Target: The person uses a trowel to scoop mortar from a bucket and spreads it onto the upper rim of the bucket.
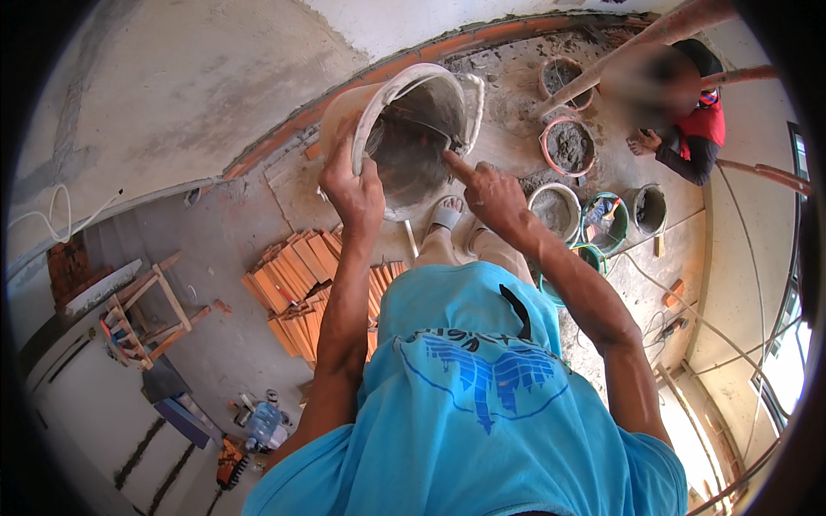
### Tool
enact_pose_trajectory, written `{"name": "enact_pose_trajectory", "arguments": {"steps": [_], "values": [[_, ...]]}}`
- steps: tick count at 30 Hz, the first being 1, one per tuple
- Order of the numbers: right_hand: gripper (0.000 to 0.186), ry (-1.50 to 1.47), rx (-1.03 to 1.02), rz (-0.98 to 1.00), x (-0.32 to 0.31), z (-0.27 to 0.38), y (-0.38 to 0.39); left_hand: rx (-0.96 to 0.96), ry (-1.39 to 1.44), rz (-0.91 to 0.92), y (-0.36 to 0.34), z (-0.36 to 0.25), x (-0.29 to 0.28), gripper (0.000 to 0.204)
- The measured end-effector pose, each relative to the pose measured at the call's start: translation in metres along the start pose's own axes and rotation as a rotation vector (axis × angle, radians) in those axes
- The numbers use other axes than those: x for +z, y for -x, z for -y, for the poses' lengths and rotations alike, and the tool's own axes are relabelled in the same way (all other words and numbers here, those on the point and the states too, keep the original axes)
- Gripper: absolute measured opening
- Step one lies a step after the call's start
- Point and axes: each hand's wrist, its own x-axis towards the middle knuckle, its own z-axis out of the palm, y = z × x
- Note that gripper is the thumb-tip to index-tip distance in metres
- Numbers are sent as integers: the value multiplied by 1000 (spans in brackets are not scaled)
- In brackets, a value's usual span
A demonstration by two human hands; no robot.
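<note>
- Tilting seems the key to the step in hand, which we judge to be work on the inside of the large grey-white bucket (344, 120); it is raised in front of us, its mouth turned toward us, the inside dark and smeared; we do best to brace it firmly and work along the wall in short, even strokes, since a loose hold could let it swing.
- Our left hand (354, 193) is closed on the near left of the rim, thumb on one side and fingers on the other; this hold seems to carry the steadying.
- Our right hand (495, 196) is half curled at the opposite side of the mouth, forefinger stretched out; we cannot tell whether it grips anything.
- Just by that fingertip a thin pale edge (426, 129) crosses the mouth; it may be a blade, but we cannot be sure.
</note>
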Motion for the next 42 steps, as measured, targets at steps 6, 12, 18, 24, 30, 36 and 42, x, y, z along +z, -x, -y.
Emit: {"name": "enact_pose_trajectory", "arguments": {"steps": [6, 12, 18, 24, 30, 36, 42], "values": [[76, -604, 17, 169, 17, 17, 29, 57, 33, 32, -9, 4, 4, 53], [75, -528, -43, 75, 23, 26, 35, 32, -32, 6, -9, 12, 3, 52], [73, 71, 73, 75, 10, -6, 13, 37, -162, 108, -12, 9, 1, 48], [74, -380, 27, 23, 27, 10, 30, 58, -132, 52, -18, 15, 4, 46], [75, -558, 66, 137, 15, 12, 35, 117, -114, 47, -24, 15, 2, 47], [74, 15, 61, -50, 19, -9, 23, 82, -136, 99, -23, 7, 7, 48], [76, -639, 182, 160, 11, 19, 46, 139, -134, 40, -25, 10, 12, 45]]}}
